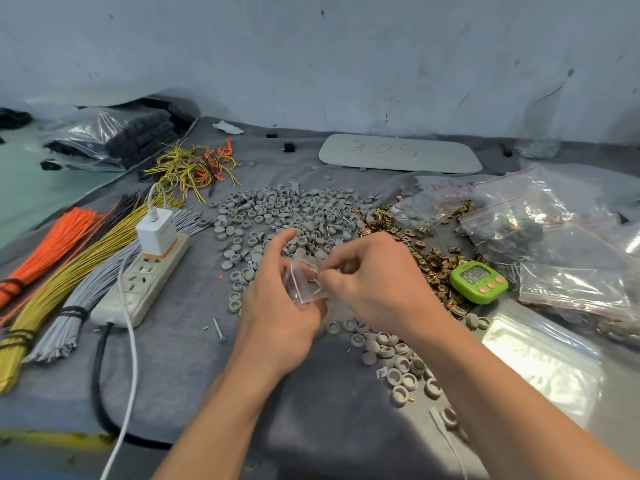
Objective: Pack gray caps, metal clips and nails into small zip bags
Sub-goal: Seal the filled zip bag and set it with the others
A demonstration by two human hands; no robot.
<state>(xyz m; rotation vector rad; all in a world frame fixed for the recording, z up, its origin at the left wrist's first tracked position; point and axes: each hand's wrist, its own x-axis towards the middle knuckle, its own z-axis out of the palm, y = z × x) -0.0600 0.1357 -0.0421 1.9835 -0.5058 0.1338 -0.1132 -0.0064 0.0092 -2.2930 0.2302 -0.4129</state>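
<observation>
My left hand [277, 299] holds a small clear zip bag [304, 284] over the middle of the table. My right hand [374, 282] pinches at the bag's mouth, with a thin metal piece showing at its fingertips. Behind both hands lies a wide pile of gray caps [294, 209]. More gray caps [391, 355] are scattered under my right forearm. Brass-coloured metal clips [433, 258] are heaped to the right of the hands. A single loose nail [219, 330] lies left of my left wrist.
A white power strip [145, 282] with a charger stands at the left, beside bundles of orange, yellow and gray wires [69, 271]. A green timer [479, 280] sits right of the clips. Filled zip bags [540, 230] and flat plastic bags [543, 368] cover the right side.
</observation>
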